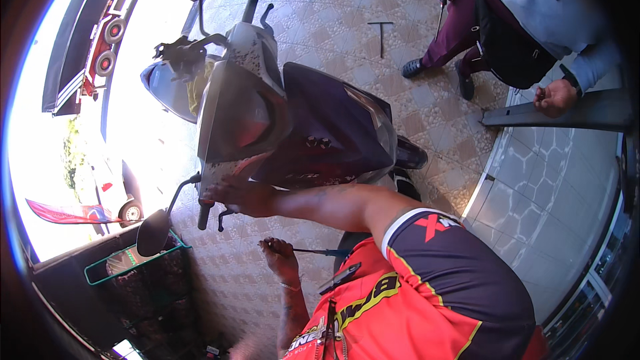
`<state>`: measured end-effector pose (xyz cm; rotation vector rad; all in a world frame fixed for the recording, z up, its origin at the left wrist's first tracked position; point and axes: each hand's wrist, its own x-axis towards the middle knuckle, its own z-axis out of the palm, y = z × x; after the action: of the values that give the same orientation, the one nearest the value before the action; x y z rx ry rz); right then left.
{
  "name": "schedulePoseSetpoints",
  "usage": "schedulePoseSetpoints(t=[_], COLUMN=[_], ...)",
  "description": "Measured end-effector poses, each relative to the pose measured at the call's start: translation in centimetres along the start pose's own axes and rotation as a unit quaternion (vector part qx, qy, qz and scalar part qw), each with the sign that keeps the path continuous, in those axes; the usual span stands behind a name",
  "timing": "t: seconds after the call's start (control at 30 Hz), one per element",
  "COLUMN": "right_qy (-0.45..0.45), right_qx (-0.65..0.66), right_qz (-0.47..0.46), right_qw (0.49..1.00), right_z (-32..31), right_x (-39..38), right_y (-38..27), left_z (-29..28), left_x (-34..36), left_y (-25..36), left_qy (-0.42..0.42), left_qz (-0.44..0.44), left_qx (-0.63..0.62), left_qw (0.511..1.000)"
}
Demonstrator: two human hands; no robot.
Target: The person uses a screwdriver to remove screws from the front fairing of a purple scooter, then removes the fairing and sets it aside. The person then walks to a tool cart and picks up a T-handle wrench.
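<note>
A scooter with dark purple and pale panels [313, 133] fills the middle, tilted across my view. My right hand [233, 190] reaches across to the pale handlebar cover [217, 170] beside the near grip, fingers curled at its edge and partly in shadow. Lower down, my left hand [279, 250] is closed on a screwdriver [313, 251], whose thin shaft runs rightward to a blue part near my body. A dark mirror [152, 233] hangs left of my hands.
At upper right a co-worker [520, 20] holds a slim tool [441, 17]. A T-handle wrench [381, 33] lies on tiles. A metal bar [593, 110] crosses at right. A dark bin-like object [147, 293] with green frame is at lower left; vehicles [107, 53] stand outside.
</note>
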<state>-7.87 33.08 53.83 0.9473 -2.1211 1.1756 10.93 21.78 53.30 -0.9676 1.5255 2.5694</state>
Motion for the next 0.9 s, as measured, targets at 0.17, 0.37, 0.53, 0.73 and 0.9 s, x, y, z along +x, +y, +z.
schedulePoseSetpoints(t=[0.17,0.37,0.53,0.73,0.9], right_qy=[0.105,0.021,-0.177,0.052,0.393], right_qx=[0.142,0.185,0.161,0.46,0.46], right_qz=[0.125,0.132,0.037,-0.015,0.219], right_qw=[0.976,0.974,0.97,0.886,0.766], right_z=[5.6,6.3,1.0,-11.2,-17.4], right_x=[0.6,1.8,3.2,-3.7,-9.1], right_y=[-0.9,-2.1,-1.1,4.4,14.6], left_z=[0.9,-3.0,-5.1,0.0,4.8], left_x=[-0.2,-1.3,-2.9,-1.5,-0.1], left_y=[-3.4,-6.0,-7.1,-8.9,-10.9], left_qy=[0.052,0.033,0.005,-0.057,0.052], left_qz=[-0.002,-0.078,-0.117,-0.016,-0.17], left_qx=[0.078,0.123,0.2,0.556,0.137], left_qw=[0.996,0.989,0.973,0.829,0.974])
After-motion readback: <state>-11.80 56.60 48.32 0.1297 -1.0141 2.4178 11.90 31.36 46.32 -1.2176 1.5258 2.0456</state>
